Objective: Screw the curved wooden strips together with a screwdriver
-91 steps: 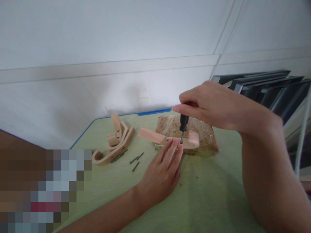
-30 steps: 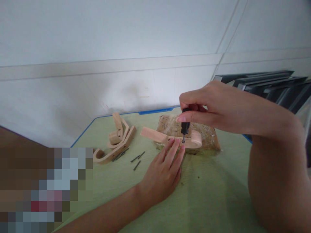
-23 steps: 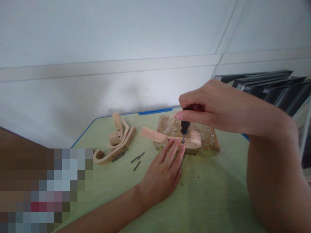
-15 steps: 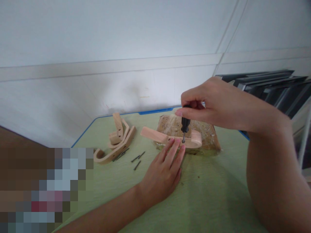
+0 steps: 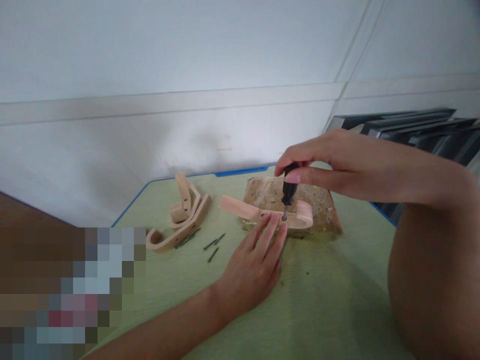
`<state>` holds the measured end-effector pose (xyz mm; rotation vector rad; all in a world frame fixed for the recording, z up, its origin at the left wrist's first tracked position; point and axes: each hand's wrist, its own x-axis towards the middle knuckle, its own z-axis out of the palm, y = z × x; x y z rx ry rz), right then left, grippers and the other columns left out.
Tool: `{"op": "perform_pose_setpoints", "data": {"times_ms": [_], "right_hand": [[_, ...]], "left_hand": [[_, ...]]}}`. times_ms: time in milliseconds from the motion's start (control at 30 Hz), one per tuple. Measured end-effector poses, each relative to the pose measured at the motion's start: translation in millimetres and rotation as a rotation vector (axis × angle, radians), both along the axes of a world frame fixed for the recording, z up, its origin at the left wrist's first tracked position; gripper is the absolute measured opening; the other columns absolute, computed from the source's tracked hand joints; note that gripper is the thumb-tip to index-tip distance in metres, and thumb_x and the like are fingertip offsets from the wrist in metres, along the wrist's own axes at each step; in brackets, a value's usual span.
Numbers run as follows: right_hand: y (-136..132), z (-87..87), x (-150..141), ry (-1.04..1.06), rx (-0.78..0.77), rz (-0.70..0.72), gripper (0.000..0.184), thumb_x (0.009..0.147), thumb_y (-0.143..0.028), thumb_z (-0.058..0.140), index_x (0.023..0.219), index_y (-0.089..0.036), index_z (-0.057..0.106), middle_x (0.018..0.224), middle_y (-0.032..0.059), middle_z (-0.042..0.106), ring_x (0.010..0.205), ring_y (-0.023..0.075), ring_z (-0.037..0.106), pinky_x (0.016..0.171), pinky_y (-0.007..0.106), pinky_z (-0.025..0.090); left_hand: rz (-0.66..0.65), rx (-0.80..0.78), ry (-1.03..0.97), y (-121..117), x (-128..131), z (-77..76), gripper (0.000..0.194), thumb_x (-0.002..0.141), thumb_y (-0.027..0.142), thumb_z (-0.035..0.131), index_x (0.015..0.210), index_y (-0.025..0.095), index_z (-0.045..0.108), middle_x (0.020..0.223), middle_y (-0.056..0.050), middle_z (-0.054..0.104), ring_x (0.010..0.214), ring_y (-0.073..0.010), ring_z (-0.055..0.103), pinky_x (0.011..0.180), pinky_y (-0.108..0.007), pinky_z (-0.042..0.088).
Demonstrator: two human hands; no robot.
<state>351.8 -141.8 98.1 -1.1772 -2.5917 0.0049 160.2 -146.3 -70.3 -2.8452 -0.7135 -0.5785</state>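
Observation:
A curved wooden hook (image 5: 240, 207) lies across a worn, pitted block (image 5: 262, 192) wrapped in clear film. My left hand (image 5: 251, 260) presses its outstretched fingers onto the near side of the hook. Above it, my right hand (image 5: 318, 165) grips the black handle of a short screwdriver (image 5: 290, 190) from the top. The tool stands nearly upright, its tip on a screw head (image 5: 284, 218) in the hook, just beyond my left fingertips. Left of my left hand lie several loose dark screws (image 5: 213, 254).
More wooden hooks (image 5: 195, 227) are heaped at the left of the green table (image 5: 318, 295), with screws beside them. A white wall (image 5: 180, 135) rises behind the table's blue edge. Dark flat panels (image 5: 408, 125) lean at the right. A blurred patch covers the lower left.
My right hand has turned at the wrist around the screwdriver handle, its forearm swinging outward to the right. My left hand keeps its place on the hook.

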Motion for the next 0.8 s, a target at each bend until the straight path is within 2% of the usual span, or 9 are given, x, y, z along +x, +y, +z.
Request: {"op": "perform_pose_setpoints", "data": {"times_ms": [167, 400, 800], "right_hand": [[-2.3, -0.3, -0.2, 0.023, -0.017, 0.022, 0.026, 0.087, -0.027, 0.038, 0.101, -0.016, 0.057, 0.085, 0.0011, 0.06, 0.07, 0.0106, 0.052, 0.057, 0.022, 0.031], [0.2, 1.9, -6.3, -0.005, -0.024, 0.002, 0.023, 0.085, -0.028, 0.042, 0.077, -0.015, 0.06, 0.059, -0.0038, 0.051, 0.053, 0.0055, 0.041, 0.053, 0.022, 0.025], [5.1, -1.5, -6.7, -0.056, 0.053, -0.102, 0.036, 0.085, -0.044, 0.039, 0.074, -0.014, 0.057, 0.057, -0.0018, 0.047, 0.051, 0.0071, 0.036, 0.051, 0.024, 0.02]], "left_hand": [[-0.008, 0.015, -0.01, 0.1, -0.6, 0.3, 0.056, 0.08, 0.017, 0.043, 0.131, 0.002, 0.025, 0.139, -0.021, 0.019, 0.13, -0.0318, 0.01, 0.103, -0.045, 0.027], [-0.003, 0.013, -0.007, 0.5, 0.2, 1.2, 0.056, 0.08, 0.017, 0.042, 0.131, 0.003, 0.025, 0.139, -0.02, 0.021, 0.13, -0.0315, 0.011, 0.102, -0.047, 0.029], [0.003, 0.013, -0.013, -0.9, 0.7, 1.2, 0.056, 0.08, 0.016, 0.042, 0.131, 0.003, 0.025, 0.139, -0.02, 0.021, 0.13, -0.0312, 0.01, 0.102, -0.047, 0.029]]}}
